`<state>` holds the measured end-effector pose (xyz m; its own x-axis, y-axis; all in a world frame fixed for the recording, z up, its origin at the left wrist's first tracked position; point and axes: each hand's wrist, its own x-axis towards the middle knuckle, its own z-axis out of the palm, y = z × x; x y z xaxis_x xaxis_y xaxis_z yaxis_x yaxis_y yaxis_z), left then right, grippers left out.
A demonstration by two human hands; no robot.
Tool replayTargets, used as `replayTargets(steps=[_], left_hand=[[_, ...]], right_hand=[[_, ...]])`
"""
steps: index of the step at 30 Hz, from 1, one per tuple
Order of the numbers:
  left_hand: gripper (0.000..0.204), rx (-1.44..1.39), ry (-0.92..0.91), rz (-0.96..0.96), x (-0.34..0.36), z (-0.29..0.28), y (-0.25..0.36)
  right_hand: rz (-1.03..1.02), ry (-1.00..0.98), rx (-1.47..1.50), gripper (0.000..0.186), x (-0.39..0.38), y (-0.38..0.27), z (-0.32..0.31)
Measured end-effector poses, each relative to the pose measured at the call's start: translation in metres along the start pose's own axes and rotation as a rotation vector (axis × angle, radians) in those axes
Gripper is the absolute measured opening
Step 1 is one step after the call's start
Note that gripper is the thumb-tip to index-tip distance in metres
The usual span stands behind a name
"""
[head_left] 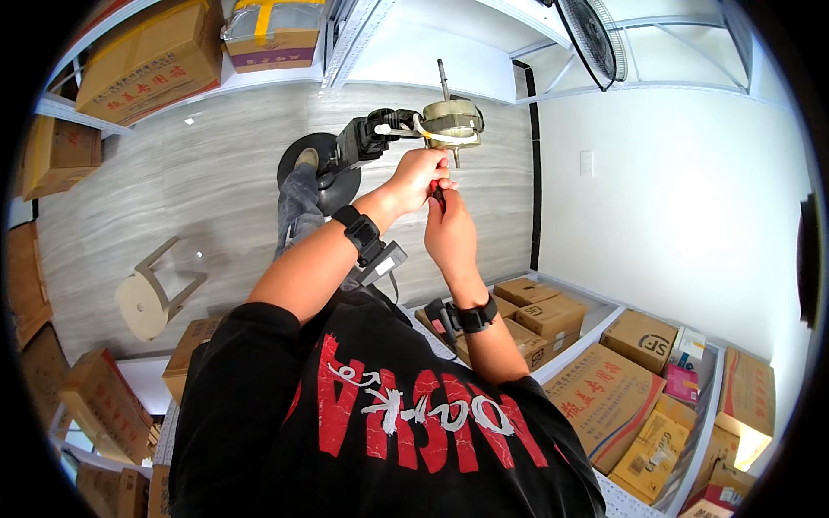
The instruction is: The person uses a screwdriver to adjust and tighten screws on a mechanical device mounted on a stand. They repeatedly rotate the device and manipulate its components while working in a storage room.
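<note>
A fan motor, brass-coloured and round with a metal shaft at each end, is mounted on a black fan stand neck. A white cable loops across its front. Close below the motor, my left hand is closed, its fingertips pinched at the front of a red and black handle; what exactly they grip is hidden. My right hand wraps round that handle, which looks like a screwdriver pointing up toward the motor. Its tip is hidden by my left fingers.
My shoe rests on the stand's round black base. A beige stool lies tipped over at left. Shelves of cardboard boxes stand at lower right, with more boxes at upper left. A fan grille hangs at top right.
</note>
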<state>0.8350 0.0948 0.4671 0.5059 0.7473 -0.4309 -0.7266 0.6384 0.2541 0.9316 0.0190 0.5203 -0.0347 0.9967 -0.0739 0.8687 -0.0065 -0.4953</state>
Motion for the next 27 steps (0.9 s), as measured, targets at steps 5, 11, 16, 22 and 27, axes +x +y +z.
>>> replayTargets(steps=[5, 11, 16, 22, 27], left_hand=[[0.025, -0.107, 0.107, 0.052, 0.012, 0.006, -0.014], [0.027, -0.208, -0.206, 0.03, 0.017, -0.006, -0.018], [0.036, -0.26, -0.463, 0.005, 0.028, -0.018, -0.017], [0.037, -0.147, -0.204, 0.046, 0.016, -0.006, -0.014], [0.02, -0.098, 0.017, 0.052, 0.012, 0.003, -0.01]], right_hand=[[0.074, 0.126, -0.263, 0.025, 0.002, -0.001, 0.011], [0.071, 0.068, -0.295, 0.031, 0.014, 0.019, 0.008], [0.076, -0.009, -0.143, 0.033, 0.018, 0.02, 0.011], [0.058, -0.032, 0.006, 0.033, 0.022, 0.025, 0.019], [0.122, -0.09, 0.134, 0.036, 0.027, 0.026, 0.021]])
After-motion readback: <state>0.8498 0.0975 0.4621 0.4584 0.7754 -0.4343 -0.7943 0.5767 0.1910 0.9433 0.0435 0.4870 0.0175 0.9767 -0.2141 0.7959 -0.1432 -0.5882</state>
